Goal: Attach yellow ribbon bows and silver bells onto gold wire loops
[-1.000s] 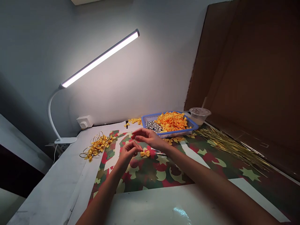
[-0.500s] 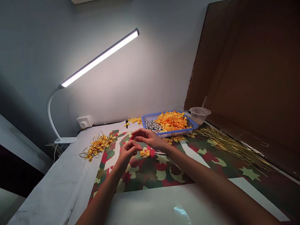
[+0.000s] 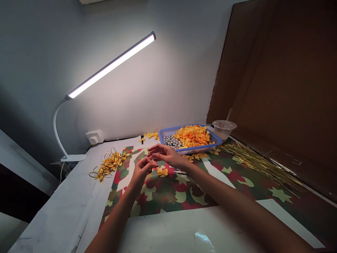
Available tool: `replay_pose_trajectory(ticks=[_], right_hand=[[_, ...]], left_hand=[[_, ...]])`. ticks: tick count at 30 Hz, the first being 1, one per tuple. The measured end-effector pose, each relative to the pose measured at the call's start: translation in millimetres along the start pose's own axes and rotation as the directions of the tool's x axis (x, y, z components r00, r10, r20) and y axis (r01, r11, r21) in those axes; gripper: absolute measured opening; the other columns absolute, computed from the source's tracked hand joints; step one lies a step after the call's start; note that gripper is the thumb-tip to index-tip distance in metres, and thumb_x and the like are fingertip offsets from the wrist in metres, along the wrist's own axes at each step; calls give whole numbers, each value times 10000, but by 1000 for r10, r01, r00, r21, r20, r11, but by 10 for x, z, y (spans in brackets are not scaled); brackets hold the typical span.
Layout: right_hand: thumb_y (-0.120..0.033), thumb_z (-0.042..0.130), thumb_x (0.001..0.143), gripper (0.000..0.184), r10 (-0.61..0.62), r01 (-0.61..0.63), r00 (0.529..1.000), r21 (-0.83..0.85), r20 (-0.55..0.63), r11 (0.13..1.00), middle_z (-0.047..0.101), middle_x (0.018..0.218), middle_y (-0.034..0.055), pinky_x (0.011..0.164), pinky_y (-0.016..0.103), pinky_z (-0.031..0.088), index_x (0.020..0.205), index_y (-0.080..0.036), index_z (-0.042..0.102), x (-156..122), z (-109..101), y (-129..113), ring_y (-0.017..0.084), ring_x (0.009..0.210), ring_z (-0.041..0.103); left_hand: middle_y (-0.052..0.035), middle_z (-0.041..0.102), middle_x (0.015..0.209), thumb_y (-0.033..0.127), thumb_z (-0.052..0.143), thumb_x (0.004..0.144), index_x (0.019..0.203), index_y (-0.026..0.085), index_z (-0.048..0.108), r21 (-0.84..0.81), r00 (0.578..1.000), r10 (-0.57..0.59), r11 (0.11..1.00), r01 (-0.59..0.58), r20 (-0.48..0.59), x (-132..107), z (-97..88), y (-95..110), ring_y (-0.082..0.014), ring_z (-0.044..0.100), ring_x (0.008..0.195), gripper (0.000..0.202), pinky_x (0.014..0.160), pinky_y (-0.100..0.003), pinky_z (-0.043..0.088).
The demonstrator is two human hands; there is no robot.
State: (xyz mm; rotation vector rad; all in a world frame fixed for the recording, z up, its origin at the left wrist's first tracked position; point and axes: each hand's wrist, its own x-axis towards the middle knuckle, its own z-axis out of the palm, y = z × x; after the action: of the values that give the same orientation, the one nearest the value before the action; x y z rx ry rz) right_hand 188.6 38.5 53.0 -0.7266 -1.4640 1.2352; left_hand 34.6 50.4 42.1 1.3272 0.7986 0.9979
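My left hand [image 3: 143, 169] is closed in a pinch on a thin gold twist tie [image 3: 154, 162]. Right above it, my right hand [image 3: 168, 156] has its fingertips closed on what looks like a small silver bell [image 3: 152, 159] at the tie's upper end. The fingers partly cover both small pieces. A yellow ribbon bow [image 3: 162, 172] lies on the patterned sheet just right of my left fingers. Beside it, under my right wrist, shows a metal tool [image 3: 180, 172], mostly hidden.
A blue basket [image 3: 217, 142] holds silver bells [image 3: 171, 141] and yellow bows [image 3: 195, 136]. Gold twist ties [image 3: 260, 165] lie right, below a lidded plastic cup [image 3: 223, 129] and cardboard [image 3: 276, 70]. Bows with gold loops [image 3: 110, 163] are heaped left, near a lit lamp [image 3: 113, 66].
My hands have drawn slightly closer together, and the left fingertips have risen a little toward the right ones. The bow and the basket have stayed where they were.
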Motion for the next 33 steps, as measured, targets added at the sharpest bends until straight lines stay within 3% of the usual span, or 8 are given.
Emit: replay_pose_trajectory(ticks=[13,20,27,33], right_hand=[[-302,735,677,297,28,-24,996,46,-86,999,659,948,39,861,379,508,927,-208,605,5,-1,-33,194,923,652],[-284,757,647,409,40,-27,988,88,-152,996,626,1038,31,869,363,504,1007,-228,571,2,10,-79,164,881,663],[-286,801,583,378,76,-58,986,126,-150,990,689,755,-1,839,383,503,898,-194,614,24,1,-93,181,789,680],[-294,807,576,352,90,-67,987,164,-133,984,720,786,21,868,394,492,861,-190,629,7,28,-158,192,839,681]], left_hand=[[9,644,600,218,657,568,500,172,579,32,998,20,999,-18,-57,11,-39,-17,-78,433,499,114,465,-203,273],[3,652,604,255,685,590,522,173,565,25,994,39,999,-36,-103,1,-31,-9,-78,411,495,160,471,-206,286],[-10,671,621,305,716,597,558,166,586,-14,993,54,998,-56,-102,38,-57,-54,-70,386,485,195,467,-198,298],[-24,679,656,305,742,605,600,159,629,-61,995,47,997,-53,-88,10,-50,-48,-76,403,513,185,478,-194,320]])
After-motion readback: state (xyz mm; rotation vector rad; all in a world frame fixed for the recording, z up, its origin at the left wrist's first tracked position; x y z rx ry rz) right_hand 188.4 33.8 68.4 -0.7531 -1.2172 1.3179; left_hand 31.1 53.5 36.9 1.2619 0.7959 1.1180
